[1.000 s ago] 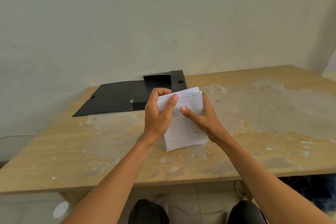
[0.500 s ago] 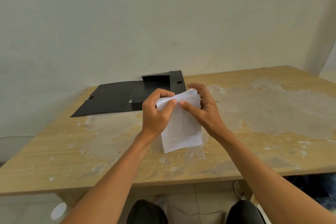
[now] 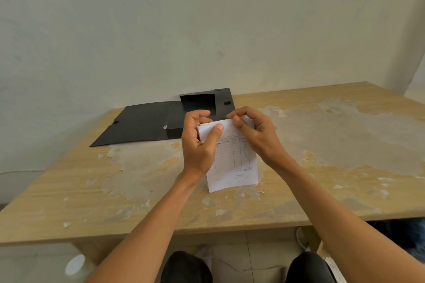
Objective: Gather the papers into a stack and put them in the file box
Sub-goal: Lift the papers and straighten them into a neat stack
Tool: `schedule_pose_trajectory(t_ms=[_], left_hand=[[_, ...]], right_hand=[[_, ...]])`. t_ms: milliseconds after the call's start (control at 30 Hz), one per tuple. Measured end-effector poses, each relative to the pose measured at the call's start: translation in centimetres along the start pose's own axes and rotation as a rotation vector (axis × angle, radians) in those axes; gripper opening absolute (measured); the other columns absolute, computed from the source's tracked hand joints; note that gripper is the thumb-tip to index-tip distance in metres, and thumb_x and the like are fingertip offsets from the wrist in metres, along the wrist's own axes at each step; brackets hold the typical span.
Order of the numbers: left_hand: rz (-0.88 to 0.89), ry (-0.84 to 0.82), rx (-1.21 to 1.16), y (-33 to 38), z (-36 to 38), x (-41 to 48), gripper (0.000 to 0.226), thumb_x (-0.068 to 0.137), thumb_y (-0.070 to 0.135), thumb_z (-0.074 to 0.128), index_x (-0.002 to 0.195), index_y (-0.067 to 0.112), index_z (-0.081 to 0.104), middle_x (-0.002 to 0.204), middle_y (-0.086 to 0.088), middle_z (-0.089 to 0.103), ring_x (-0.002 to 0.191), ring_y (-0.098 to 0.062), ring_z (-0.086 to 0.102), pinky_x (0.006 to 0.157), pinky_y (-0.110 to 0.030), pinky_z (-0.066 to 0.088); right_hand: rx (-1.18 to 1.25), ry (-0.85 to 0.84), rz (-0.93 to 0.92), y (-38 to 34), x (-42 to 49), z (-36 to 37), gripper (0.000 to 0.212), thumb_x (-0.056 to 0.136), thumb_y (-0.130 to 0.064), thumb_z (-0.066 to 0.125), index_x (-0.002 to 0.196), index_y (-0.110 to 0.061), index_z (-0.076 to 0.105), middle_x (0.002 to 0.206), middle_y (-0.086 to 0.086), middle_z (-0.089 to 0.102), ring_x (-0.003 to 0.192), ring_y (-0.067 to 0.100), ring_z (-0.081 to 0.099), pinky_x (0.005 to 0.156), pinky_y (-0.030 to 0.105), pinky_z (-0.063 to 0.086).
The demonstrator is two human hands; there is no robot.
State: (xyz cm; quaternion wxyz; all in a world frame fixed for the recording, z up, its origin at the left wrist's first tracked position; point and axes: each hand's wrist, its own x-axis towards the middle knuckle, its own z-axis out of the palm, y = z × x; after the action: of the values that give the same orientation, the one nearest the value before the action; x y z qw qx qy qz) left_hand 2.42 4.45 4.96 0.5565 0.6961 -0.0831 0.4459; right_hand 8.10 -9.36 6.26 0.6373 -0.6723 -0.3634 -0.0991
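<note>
A small stack of white papers (image 3: 232,165) with a ruled, handwritten form on top stands upright, its bottom edge resting on the table. My left hand (image 3: 199,145) grips the stack's top left edge, thumb across the front sheet. My right hand (image 3: 255,135) pinches the top right corner from above. Behind the hands, a black file box (image 3: 204,110) lies open against the wall, with its flat lid (image 3: 142,122) spread out to the left.
The worn wooden table (image 3: 345,145) has patches of peeled surface and small white flakes. A pale wall stands right behind the box. My knees and a tiled floor show below the table's front edge.
My right hand has slid from the stack's right side up to its top corner. The stack has tilted a little and its bottom edge has settled on the table.
</note>
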Motion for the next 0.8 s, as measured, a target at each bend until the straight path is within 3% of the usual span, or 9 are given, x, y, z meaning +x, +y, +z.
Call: schedule_pose_trajectory(t_ms=[100, 233, 333, 467, 567, 633, 700, 800], left_hand=[[-0.016, 0.023, -0.016, 0.1, 0.2, -0.1, 0.024, 0.081, 0.015, 0.064, 0.101, 0.016, 0.052, 0.081, 0.008, 0.056, 0.065, -0.006, 0.058, 0.054, -0.020, 0.047], [0.041, -0.051, 0.105, -0.4, 0.0, -0.9, 0.016, 0.087, 0.019, 0.060, 0.102, 0.019, 0.054, 0.092, 0.024, 0.058, 0.078, -0.004, 0.059, 0.059, -0.015, 0.047], [0.003, -0.001, 0.076, -0.5, 0.0, -1.6, 0.031, 0.085, 0.018, 0.061, 0.112, 0.027, 0.048, 0.099, 0.033, 0.055, 0.084, -0.001, 0.059, 0.065, -0.012, 0.047], [-0.152, 0.057, -0.096, -0.5, 0.2, -2.6, 0.054, 0.082, 0.019, 0.066, 0.124, 0.038, 0.037, 0.092, 0.010, 0.064, 0.077, -0.011, 0.065, 0.063, -0.021, 0.052], [-0.263, 0.090, -0.176, -0.6, 0.2, -2.4, 0.063, 0.080, 0.018, 0.068, 0.129, 0.036, 0.033, 0.097, -0.005, 0.062, 0.080, -0.014, 0.066, 0.065, -0.023, 0.053], [-0.292, 0.073, -0.136, -0.4, 0.0, -2.0, 0.052, 0.075, 0.018, 0.069, 0.119, 0.027, 0.043, 0.100, -0.005, 0.059, 0.080, -0.010, 0.063, 0.065, -0.024, 0.053], [-0.248, 0.031, -0.049, -0.2, -0.9, -0.9, 0.027, 0.071, 0.019, 0.070, 0.093, 0.021, 0.054, 0.085, 0.003, 0.059, 0.070, -0.004, 0.059, 0.058, -0.021, 0.049], [-0.163, -0.084, 0.063, 0.0, -4.1, 1.7, 0.012, 0.071, 0.020, 0.073, 0.077, 0.024, 0.062, 0.079, 0.006, 0.065, 0.070, -0.008, 0.060, 0.057, -0.023, 0.050]], right_hand=[[0.014, 0.049, 0.011, 0.2, -0.4, 0.1, 0.011, 0.094, -0.018, 0.056, 0.102, -0.022, 0.062, 0.094, -0.008, 0.063, 0.075, 0.002, 0.059, 0.061, 0.017, 0.047], [0.217, 0.078, 0.075, 0.6, -1.3, 0.4, 0.053, 0.083, -0.025, 0.067, 0.127, -0.031, 0.038, 0.101, 0.010, 0.062, 0.080, 0.016, 0.066, 0.064, 0.025, 0.054], [0.315, 0.058, 0.212, 1.7, -2.3, 0.5, 0.068, 0.079, -0.030, 0.072, 0.132, -0.038, 0.030, 0.096, 0.006, 0.071, 0.081, 0.021, 0.070, 0.065, 0.026, 0.055], [0.369, -0.021, 0.339, 3.4, -3.8, 0.7, 0.056, 0.074, -0.036, 0.074, 0.124, -0.025, 0.049, 0.103, -0.001, 0.072, 0.091, 0.020, 0.070, 0.067, 0.025, 0.054], [0.398, -0.111, 0.401, 4.1, -4.3, 0.7, 0.042, 0.076, -0.034, 0.072, 0.114, -0.017, 0.063, 0.107, 0.004, 0.072, 0.096, 0.024, 0.069, 0.073, 0.031, 0.056], [0.337, -0.118, 0.399, 3.7, -3.8, 0.6, 0.038, 0.078, -0.033, 0.071, 0.110, -0.015, 0.064, 0.103, 0.005, 0.073, 0.093, 0.023, 0.070, 0.070, 0.027, 0.055], [0.206, -0.171, 0.354, 2.6, -2.7, 0.1, 0.032, 0.078, -0.035, 0.070, 0.105, -0.020, 0.063, 0.099, 0.000, 0.072, 0.087, 0.015, 0.070, 0.065, 0.022, 0.054], [-0.180, -0.369, 0.239, 0.2, 0.1, -1.2, 0.017, 0.084, -0.029, 0.068, 0.099, -0.026, 0.062, 0.096, -0.004, 0.068, 0.082, 0.013, 0.068, 0.065, 0.026, 0.056]])
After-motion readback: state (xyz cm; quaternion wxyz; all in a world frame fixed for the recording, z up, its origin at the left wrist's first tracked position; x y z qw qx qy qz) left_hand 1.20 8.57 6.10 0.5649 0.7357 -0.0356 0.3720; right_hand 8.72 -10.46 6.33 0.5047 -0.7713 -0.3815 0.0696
